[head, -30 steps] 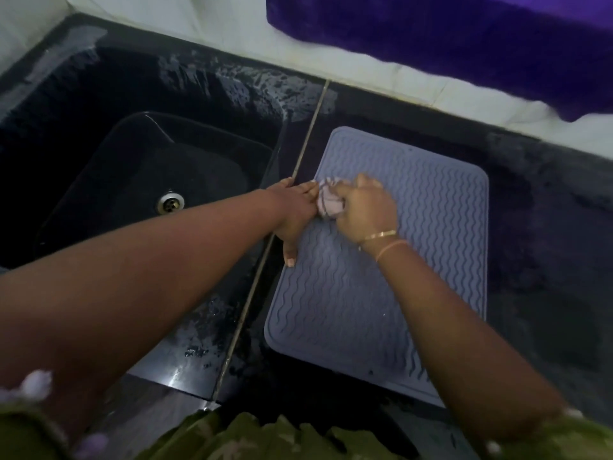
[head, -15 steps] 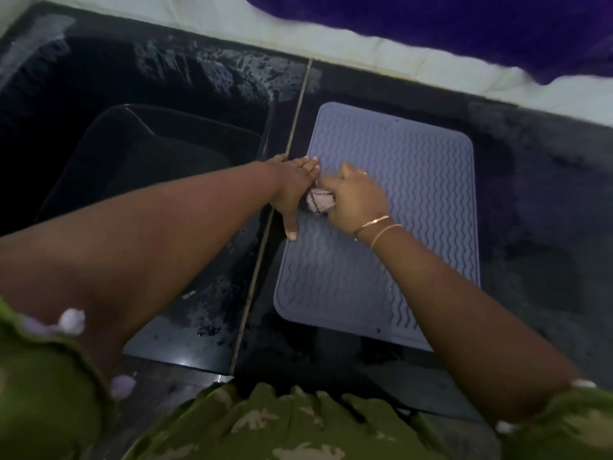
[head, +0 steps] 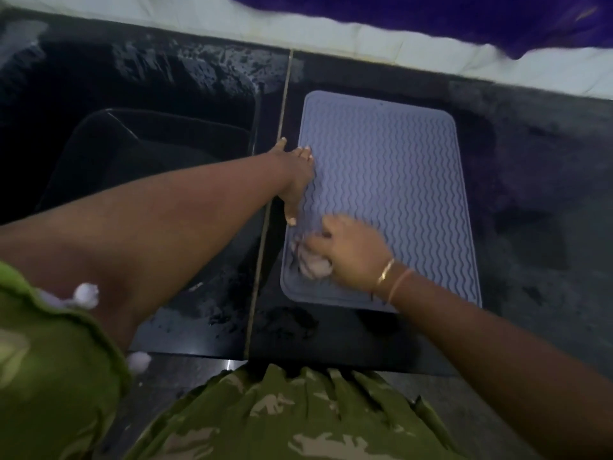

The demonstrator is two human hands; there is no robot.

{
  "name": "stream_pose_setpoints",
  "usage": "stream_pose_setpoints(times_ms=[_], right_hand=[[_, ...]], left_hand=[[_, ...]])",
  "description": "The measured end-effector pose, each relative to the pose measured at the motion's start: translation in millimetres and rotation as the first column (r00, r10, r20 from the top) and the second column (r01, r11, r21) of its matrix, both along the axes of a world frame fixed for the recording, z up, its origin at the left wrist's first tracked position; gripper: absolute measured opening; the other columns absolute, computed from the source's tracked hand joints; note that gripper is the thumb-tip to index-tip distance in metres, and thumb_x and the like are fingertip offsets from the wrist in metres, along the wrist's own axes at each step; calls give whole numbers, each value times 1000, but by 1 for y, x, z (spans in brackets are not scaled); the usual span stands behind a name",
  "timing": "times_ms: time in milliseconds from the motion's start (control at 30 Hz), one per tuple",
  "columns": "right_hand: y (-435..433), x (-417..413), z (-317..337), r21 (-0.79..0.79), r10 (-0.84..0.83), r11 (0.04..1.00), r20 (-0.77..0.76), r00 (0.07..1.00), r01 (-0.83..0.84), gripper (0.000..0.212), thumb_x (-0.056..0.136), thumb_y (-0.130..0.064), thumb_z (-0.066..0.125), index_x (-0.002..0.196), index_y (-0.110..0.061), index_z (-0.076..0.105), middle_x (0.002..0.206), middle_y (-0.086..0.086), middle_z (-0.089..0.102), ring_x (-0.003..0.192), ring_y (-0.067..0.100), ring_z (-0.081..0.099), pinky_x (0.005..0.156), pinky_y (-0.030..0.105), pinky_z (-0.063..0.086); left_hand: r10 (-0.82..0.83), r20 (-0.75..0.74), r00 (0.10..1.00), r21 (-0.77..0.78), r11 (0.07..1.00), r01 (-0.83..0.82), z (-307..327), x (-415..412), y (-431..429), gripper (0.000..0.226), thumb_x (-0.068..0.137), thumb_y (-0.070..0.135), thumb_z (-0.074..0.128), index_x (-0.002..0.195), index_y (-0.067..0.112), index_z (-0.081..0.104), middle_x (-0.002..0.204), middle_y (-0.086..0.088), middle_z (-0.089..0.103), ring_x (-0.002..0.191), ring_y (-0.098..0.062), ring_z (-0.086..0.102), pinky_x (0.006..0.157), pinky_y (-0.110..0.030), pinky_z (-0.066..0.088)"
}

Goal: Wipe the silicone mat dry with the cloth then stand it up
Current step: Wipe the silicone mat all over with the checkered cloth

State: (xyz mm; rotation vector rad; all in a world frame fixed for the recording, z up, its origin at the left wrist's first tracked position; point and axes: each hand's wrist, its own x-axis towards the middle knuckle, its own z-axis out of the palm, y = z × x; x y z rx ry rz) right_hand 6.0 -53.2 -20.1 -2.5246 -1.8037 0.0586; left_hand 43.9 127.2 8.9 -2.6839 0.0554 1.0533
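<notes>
A grey-blue silicone mat [head: 391,180] with wavy ridges lies flat on the black counter, right of the sink. My left hand [head: 295,175] rests flat on the mat's left edge, fingers straight and spread. My right hand [head: 351,252] grips a small bunched pale cloth [head: 311,263] and presses it on the mat near its front left corner. The hand and cloth are blurred.
A black sink [head: 139,161] lies to the left, past a thin metal strip [head: 272,194]. Wet patches show on the black counter [head: 537,227]. A white tiled ledge [head: 365,38] and purple fabric [head: 464,14] run along the back. My green clothing fills the bottom.
My right hand has dragged the cloth from the mat's left middle toward its front left corner. My left hand stays on the left edge. The camera has shifted.
</notes>
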Motion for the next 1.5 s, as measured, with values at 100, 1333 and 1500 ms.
stream_pose_setpoints(times_ms=[100,1333,1500], right_hand=[[28,37,12,18,-195,981,33,980,194,37,59,-12,79,93,-7,64,84,19,57,74,35,60,53,29,35],[13,49,16,-140,-200,975,-230,952,170,30,81,-24,60,110,-18,58,102,10,54,96,30,57,65,29,37],[47,138,25,-72,-337,941,-129,933,330,30,82,-22,60,111,-18,58,110,15,55,104,34,55,76,34,43]], left_hand=[[-25,23,999,20,1000,24,3,-4,-7,117,68,52,77,153,9,9,160,-12,2,149,-23,0,116,-55,2],[53,3,999,55,997,-53,2,4,-6,144,57,58,82,149,3,-15,158,-15,-17,147,-25,-12,117,-52,-7],[-5,-58,998,109,994,11,-1,13,-10,147,56,58,82,148,-1,-16,156,-19,-19,146,-30,-17,116,-51,-10]])
